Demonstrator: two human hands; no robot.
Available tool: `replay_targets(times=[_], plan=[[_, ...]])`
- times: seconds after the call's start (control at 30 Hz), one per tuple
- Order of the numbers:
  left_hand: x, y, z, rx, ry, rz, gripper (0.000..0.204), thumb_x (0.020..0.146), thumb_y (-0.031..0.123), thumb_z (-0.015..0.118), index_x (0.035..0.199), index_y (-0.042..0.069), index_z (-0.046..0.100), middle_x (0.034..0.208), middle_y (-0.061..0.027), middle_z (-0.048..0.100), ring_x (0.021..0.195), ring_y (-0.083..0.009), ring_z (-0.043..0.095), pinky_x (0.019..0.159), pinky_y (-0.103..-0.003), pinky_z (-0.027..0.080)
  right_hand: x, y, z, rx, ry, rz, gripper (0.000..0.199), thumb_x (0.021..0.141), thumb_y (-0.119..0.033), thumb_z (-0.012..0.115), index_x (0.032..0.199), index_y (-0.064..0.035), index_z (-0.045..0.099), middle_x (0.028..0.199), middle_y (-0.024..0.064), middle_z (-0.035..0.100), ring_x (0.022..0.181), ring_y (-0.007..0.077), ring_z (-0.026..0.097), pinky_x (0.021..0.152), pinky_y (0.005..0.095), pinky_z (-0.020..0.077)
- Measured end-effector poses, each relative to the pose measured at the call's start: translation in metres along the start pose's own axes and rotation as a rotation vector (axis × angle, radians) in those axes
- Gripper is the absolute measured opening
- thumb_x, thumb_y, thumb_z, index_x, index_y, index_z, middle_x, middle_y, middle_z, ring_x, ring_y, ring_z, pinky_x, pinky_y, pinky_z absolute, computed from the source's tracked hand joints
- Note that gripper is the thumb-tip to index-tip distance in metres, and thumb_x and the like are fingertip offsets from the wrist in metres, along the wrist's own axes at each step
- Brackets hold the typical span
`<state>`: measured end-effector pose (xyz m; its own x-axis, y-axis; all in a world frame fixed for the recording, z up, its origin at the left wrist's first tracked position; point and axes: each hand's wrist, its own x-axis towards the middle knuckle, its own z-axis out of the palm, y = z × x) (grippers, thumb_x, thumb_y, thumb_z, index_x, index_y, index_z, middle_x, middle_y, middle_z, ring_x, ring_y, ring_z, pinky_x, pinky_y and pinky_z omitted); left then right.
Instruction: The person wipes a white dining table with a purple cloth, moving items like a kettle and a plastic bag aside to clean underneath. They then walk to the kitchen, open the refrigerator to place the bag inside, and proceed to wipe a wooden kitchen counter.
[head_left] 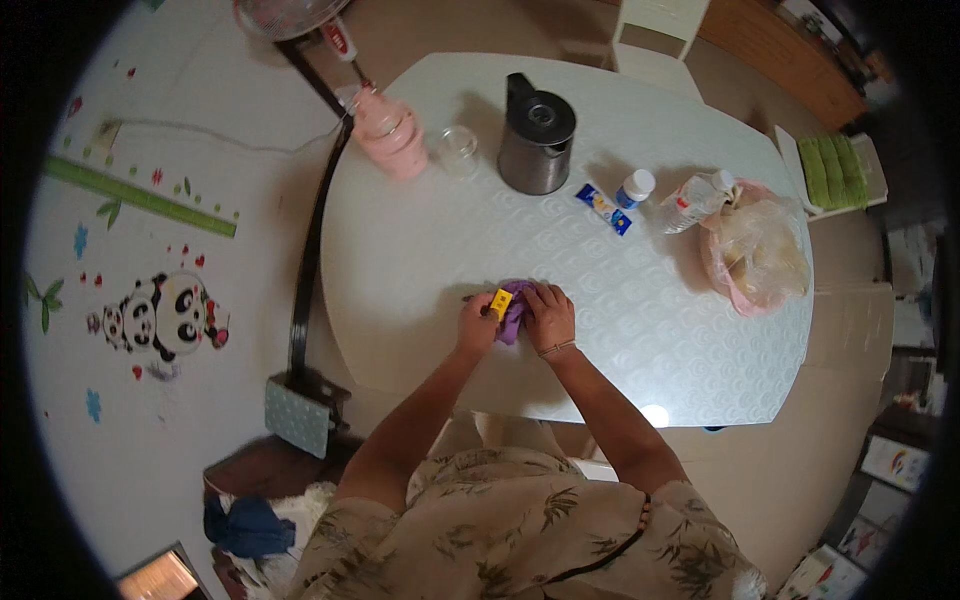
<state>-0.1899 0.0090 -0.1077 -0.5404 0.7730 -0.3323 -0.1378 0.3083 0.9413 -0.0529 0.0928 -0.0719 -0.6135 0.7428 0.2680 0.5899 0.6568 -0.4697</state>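
Observation:
Near the front of the pale table (620,370), my two hands work close together over a crumpled purple cloth (512,325). My left hand (478,325) is closed around a small yellow piece (502,304) with dark marks, its kind too small to make out. A thin dark tip pokes out beside the left fingers. My right hand (551,317), with a bracelet at the wrist, grips the cloth's right side with bent fingers. Part of the cloth is hidden beneath the hands.
Farther back stand a pink lidded jug (390,135), a clear glass (459,152) and a dark kettle (537,145). Right of them are a blue packet (604,209), a white-capped bottle (635,188), a clear plastic bottle (690,203) and a pink bag-lined basket (755,250).

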Motion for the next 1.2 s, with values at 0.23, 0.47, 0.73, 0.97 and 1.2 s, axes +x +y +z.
replay_targets(times=[0.23,0.47,0.73,0.97,1.2], plan=[[-0.048,-0.003,-0.069,0.294,0.136,0.127,0.027,0.083,0.003,0.057,0.109,-0.003,0.06,0.094,-0.0096,0.066,0.082,-0.0145,0.063,0.07,-0.028,0.051,-0.036,-0.057,0.034,0.005,-0.182,-0.161,0.055,0.074,-0.008,0.059,0.128,-0.0032,0.047,0.136,0.0156,0.043,0.125,0.0348,0.04,0.105,0.0472,0.0309],[-0.125,-0.042,-0.154,-0.101,0.297,-0.093,0.028,0.086,0.001,0.055,0.114,-0.002,0.057,0.101,-0.0107,0.064,0.088,-0.0174,0.063,0.075,-0.031,0.053,-0.059,-0.171,0.076,0.176,-0.416,-0.054,0.047,0.074,-0.001,0.054,0.12,-0.0069,0.055,0.124,0.0138,0.055,0.117,0.0336,0.049,0.103,0.0437,0.035],[-0.279,-0.068,-0.322,-0.868,0.558,-0.143,0.033,0.087,-0.003,0.051,0.12,0.0,0.053,0.111,-0.0119,0.059,0.093,-0.0221,0.063,0.081,-0.033,0.054,-0.117,-0.35,0.137,0.717,-0.784,0.047,0.04,0.074,0.005,0.052,0.112,-0.0033,0.061,0.105,0.0129,0.066,0.096,0.0222,0.064,0.085,0.032,0.0506],[-0.424,-0.087,-0.395,-1.178,0.941,0.001,0.033,0.089,0.001,0.053,0.122,0.004,0.048,0.105,-0.0113,0.059,0.089,-0.0224,0.064,0.073,-0.033,0.057,-0.196,-0.488,0.172,1.006,-1.297,-0.033,0.044,0.077,0.007,0.048,0.119,-0.0027,0.057,0.112,0.0109,0.062,0.101,0.0189,0.059,0.09,0.0315,0.0481],[-0.54,-0.134,-0.414,-1.324,1.283,0.179,0.033,0.087,0.001,0.056,0.119,0.006,0.052,0.101,-0.009,0.061,0.082,-0.0209,0.064,0.068,-0.031,0.055,-0.3,-0.578,0.211,0.953,-1.633,-0.068,0.038,0.08,0.003,0.052,0.118,-0.0016,0.059,0.114,0.0104,0.062,0.097,0.0189,0.06,0.087,0.0292,0.0481]])
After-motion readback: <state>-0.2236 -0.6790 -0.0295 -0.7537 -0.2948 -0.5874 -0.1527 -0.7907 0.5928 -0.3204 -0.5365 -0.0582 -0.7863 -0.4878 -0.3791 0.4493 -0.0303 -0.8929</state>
